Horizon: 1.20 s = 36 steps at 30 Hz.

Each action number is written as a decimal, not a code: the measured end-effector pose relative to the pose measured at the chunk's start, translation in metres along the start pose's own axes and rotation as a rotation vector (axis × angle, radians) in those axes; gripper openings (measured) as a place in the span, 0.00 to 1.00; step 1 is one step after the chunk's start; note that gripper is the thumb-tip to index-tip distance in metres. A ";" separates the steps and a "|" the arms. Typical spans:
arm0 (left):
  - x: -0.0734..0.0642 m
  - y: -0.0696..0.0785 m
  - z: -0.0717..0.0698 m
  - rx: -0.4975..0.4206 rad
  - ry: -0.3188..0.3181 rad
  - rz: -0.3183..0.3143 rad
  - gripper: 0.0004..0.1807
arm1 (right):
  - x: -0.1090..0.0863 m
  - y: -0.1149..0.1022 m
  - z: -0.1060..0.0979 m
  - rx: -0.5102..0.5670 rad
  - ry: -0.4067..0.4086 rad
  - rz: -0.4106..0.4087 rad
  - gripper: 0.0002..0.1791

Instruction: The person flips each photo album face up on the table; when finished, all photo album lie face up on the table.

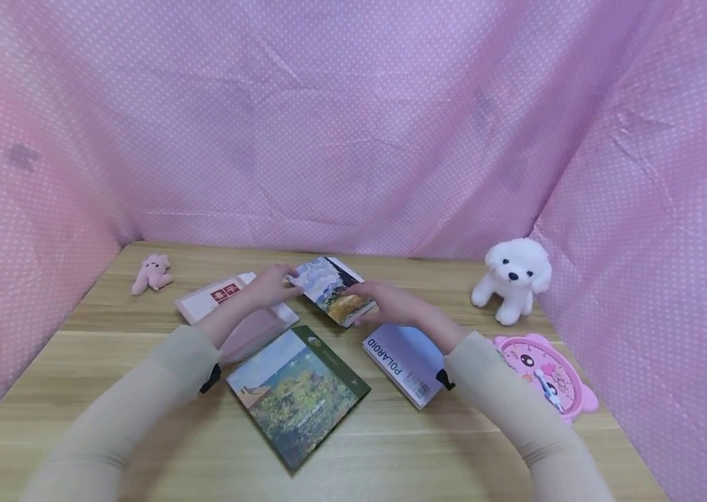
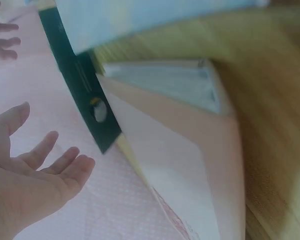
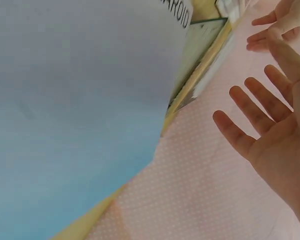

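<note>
Booklet (image 1: 327, 283) with a painted landscape cover is seen on the far part of the table (image 1: 391, 460), between the left hand (image 1: 273, 287) and the right hand (image 1: 394, 307). Both are shown released, fingers spread, in the wrist views; whether it is touched cannot be told. Nearer, a photo album (image 1: 300, 397) is flanked by a pink folder (image 1: 252, 335) and a Polaroid album (image 1: 404, 354)
</note>
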<state>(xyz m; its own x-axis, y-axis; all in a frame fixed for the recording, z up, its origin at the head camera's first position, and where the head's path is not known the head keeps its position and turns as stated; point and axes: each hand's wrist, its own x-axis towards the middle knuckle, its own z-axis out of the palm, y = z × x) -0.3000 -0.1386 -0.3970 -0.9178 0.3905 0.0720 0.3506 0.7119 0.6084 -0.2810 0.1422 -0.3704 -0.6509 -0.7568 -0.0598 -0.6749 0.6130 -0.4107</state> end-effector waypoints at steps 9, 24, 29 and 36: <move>-0.033 0.019 0.002 -0.012 -0.050 0.025 0.27 | -0.030 -0.014 0.010 -0.070 0.066 -0.139 0.32; -0.072 0.020 0.029 -0.011 -0.046 0.099 0.30 | -0.062 -0.030 0.053 -0.007 0.003 -0.117 0.40; -0.077 0.017 0.037 0.017 -0.065 0.095 0.35 | -0.065 -0.032 0.067 0.036 -0.046 -0.099 0.42; -0.083 0.012 0.042 -0.012 -0.088 0.030 0.37 | -0.069 -0.033 0.081 0.031 -0.043 -0.060 0.41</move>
<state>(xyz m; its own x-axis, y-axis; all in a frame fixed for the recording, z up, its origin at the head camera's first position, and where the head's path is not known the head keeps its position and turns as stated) -0.2122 -0.1380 -0.4284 -0.8870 0.4613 0.0208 0.3746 0.6926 0.6164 -0.1857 0.1556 -0.4262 -0.5939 -0.8012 -0.0732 -0.7008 0.5598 -0.4422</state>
